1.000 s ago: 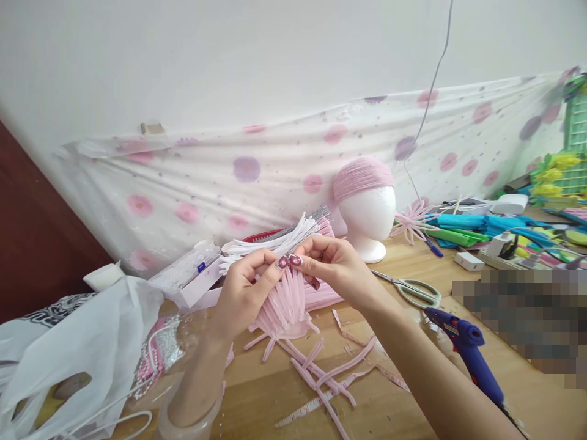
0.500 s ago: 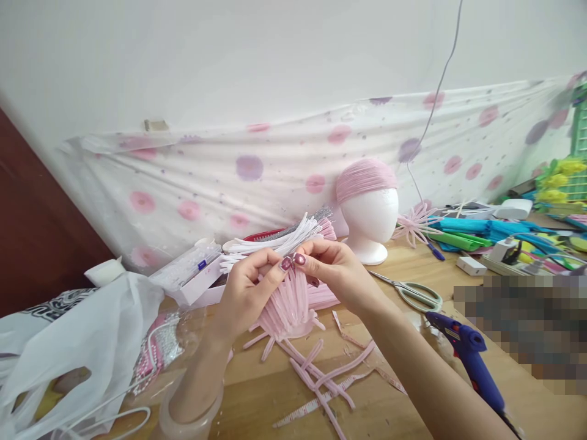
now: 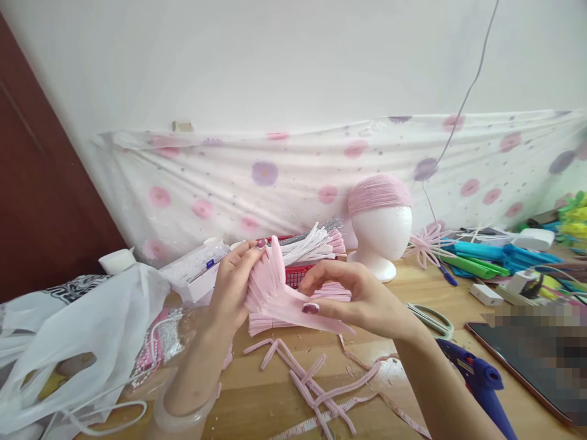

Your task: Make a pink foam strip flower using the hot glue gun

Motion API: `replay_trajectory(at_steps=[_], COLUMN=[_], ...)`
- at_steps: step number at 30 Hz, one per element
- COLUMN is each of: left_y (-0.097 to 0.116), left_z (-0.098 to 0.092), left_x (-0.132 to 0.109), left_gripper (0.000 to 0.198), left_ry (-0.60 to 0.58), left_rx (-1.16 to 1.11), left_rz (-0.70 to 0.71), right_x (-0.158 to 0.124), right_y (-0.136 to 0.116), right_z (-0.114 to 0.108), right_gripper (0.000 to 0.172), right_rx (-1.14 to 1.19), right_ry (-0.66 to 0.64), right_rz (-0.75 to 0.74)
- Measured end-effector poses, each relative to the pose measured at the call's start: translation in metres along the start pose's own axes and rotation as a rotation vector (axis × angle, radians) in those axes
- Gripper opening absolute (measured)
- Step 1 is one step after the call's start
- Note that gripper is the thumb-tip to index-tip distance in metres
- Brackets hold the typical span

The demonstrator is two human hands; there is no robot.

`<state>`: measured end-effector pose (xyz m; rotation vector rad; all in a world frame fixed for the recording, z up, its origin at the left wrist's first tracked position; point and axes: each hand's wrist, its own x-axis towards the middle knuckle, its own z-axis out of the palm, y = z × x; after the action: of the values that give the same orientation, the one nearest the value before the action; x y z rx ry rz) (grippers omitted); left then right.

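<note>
My left hand point(image 3: 233, 286) grips a fan-shaped piece made of pale pink pipe cleaners point(image 3: 270, 287), holding it above the wooden table point(image 3: 257, 403). My right hand point(image 3: 353, 299) pinches the lower right side of the same piece, thumb on top. Loose pink pipe cleaner offcuts point(image 3: 312, 379) lie on the table below my hands. Behind them a red basket point(image 3: 296, 275) holds bundles of white, silver and pink pipe cleaners point(image 3: 316, 239).
A white foam head with a pink cap point(image 3: 380, 223) stands at the back. Scissors point(image 3: 431, 319) and a blue glue gun point(image 3: 481, 382) lie to the right, beside a dark tablet point(image 3: 518, 360). White plastic bags point(image 3: 68, 342) sit left. Coloured craft supplies point(image 3: 486, 256) crowd the far right.
The pink piece has been lifted off the table and tilted flatter. My right hand slid down to its lower edge; my left hand now holds its top. The view shifted left.
</note>
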<state>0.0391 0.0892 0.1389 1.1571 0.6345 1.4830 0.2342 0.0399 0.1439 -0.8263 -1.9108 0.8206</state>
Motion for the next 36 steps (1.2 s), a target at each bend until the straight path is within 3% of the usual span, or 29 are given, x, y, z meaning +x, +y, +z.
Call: replay_trajectory(at_steps=[4, 16, 22, 27, 32, 36], left_y=[-0.001, 0.001, -0.001, -0.002, 0.008, 0.01], left_z=[-0.002, -0.002, -0.003, -0.004, -0.008, -0.01], left_x=[0.003, 0.001, 0.004, 0.004, 0.002, 0.004], left_gripper=[0.025, 0.023, 0.019, 0.026, 0.047, 0.048], left_ry=[0.0, -0.016, 0.01, 0.063, -0.079, -0.113], left_rx=[-0.037, -0.073, -0.134, -0.061, 0.19, 0.186], left_rz=[0.007, 0.013, 0.017, 0.108, 0.105, 0.062], right_x=[0.0, 0.003, 0.0, -0.004, -0.006, -0.004], right_y=[-0.002, 0.001, 0.003, 0.008, 0.008, 0.007], right_z=[0.002, 0.001, -0.005, -0.008, -0.015, -0.018], right_gripper=[0.007, 0.017, 0.028, 0.031, 0.031, 0.029], right_rx=[-0.099, -0.123, -0.007, -0.044, -0.04, -0.088], right_ry=[0.031, 0.037, -0.178, -0.174, -0.151, -0.131], right_rz=[0.007, 0.027, 0.113, 0.211, 0.204, 0.158])
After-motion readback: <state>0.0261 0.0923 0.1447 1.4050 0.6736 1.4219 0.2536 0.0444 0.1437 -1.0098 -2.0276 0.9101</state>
